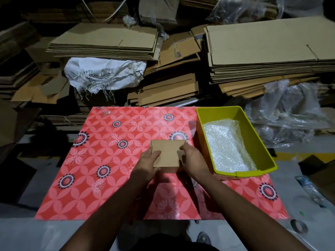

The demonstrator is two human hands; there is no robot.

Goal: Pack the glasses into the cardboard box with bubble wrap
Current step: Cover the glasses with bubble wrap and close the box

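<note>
Cardboard showed between both hands: a small box [167, 153] sat mid-table on the red flowered cloth [101, 160], its near edge and contents hidden. The left hand [147, 163] and right hand [194, 159] gripped its sides, fingers curled over the top. Beyond, bubble wrap [226, 145] lay inside a yellow-green bin [217, 111].

Hidden and cut-off parts at the cardboard box

The near corners of the small cardboard box [167, 153] are covered by the left hand [147, 163] and the right hand [194, 160], and whether it is closed cannot be told. The floor of the yellow bin [220, 111] is masked by bubble wrap [226, 145]. The cardboard stack [272, 46] is cut off at the right edge. Print on a flattened carton [178, 53] is too small to be read.
</note>
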